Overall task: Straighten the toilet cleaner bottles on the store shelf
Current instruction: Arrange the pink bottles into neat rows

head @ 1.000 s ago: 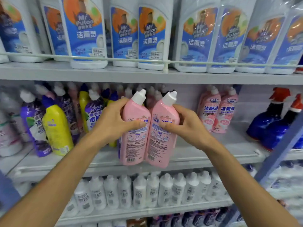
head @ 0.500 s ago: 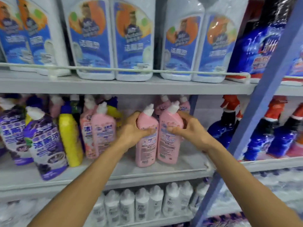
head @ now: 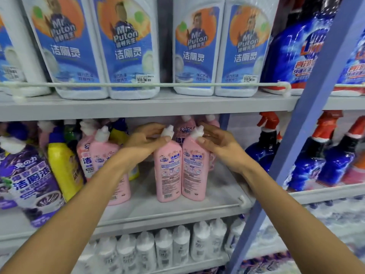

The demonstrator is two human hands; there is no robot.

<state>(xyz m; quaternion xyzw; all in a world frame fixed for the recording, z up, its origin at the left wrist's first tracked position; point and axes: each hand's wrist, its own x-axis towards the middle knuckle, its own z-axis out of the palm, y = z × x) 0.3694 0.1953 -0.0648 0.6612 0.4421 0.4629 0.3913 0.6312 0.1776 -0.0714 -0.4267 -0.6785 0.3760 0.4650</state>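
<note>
Setting two pink toilet cleaner bottles down on the middle shelf (head: 217,196) is the step I judge to be in hand, and both already look to be standing on their bases. My left hand (head: 145,142) wraps the neck and shoulder of the left pink bottle (head: 167,171), thumb across the front just under the white cap, fingers curled round the back; that is a closed grip on it. My right hand (head: 219,144) lies against the right pink bottle (head: 194,169) with the fingers nearly straight and spread, thumb tip at the base of its cap; it is more a steadying press than a clasp, and I cannot tell whether the far fingers actually wrap it.

The pair stand touching each other, dead centre of my view, with more pink bottles (head: 185,129) directly behind at twelve o'clock and another pink group (head: 104,155) at nine o'clock, a gap of bare shelf between. The blue upright (head: 308,119) rises just to three o'clock.

To do this well, I'd twist each bottle by the neck until the front label, not the barcode panel, faces out, keep the bases flat, then slide both forward together so they line up with the group at nine o'clock. Letting go slowly matters: these are tall and narrow, so a nudge at the cap could tip one into the row behind.
</note>
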